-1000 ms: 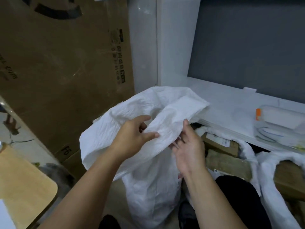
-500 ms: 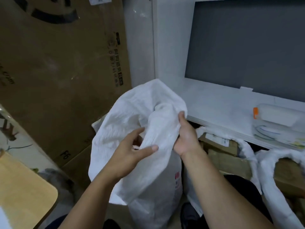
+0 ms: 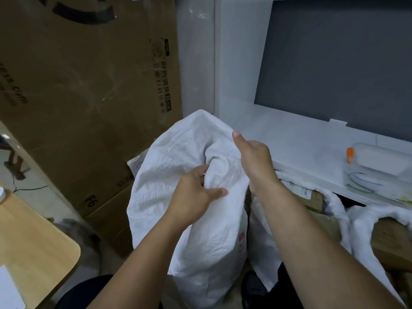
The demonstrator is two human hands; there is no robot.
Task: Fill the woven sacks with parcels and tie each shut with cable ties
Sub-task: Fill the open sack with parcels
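Both grips, left hand and right hand, clutch the woven sack, right fingers hidden behind its bunched mouth.

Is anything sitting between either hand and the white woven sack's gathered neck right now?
Nothing visible does. The left hand already grips a fold of the crumpled white woven sack, and the right hand grips the cloth at its top edge. No cable tie shows in this view, so the neck is not yet tied.
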